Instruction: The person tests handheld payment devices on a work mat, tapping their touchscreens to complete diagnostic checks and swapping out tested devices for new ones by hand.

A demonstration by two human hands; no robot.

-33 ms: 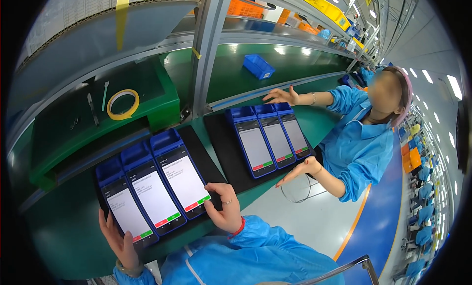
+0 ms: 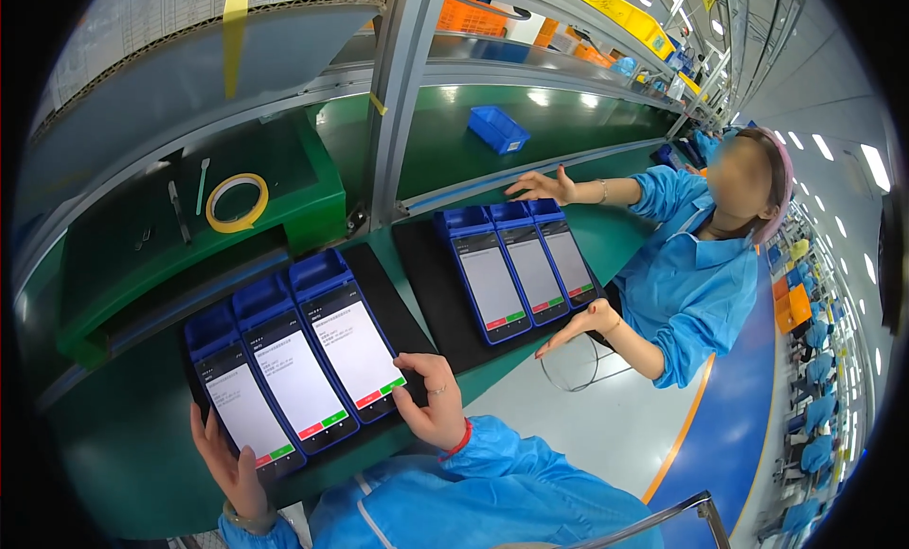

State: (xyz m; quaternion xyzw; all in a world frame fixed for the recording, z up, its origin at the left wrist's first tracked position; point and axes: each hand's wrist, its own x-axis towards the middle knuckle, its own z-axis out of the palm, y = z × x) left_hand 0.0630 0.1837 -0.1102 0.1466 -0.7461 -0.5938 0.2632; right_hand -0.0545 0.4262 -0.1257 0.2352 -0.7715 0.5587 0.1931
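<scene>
Three blue touchscreen payment terminals [image 2: 301,386] lie side by side on a black mat [image 2: 381,288], their screens lit above red and green buttons. My left hand [image 2: 230,468] is at the lower left corner of the leftmost one, its fingers spread along the side and its thumb over the lower screen. At the rightmost terminal [image 2: 352,350], my right hand [image 2: 434,397] rests against the lower right edge. Its thumb is by the green button, apart from the bent index finger. Neither hand lifts anything.
A co-worker [image 2: 696,255] at right holds both hands apart around three similar terminals [image 2: 523,274]. Yellow tape [image 2: 237,202], tweezers [image 2: 179,211] and a thin green tool [image 2: 203,186] lie on a green raised shelf. A metal post [image 2: 398,104] stands behind; a blue bin [image 2: 499,129] sits beyond.
The co-worker's nearer hand has shifted very slightly. My hands and the terminals look unmoved.
</scene>
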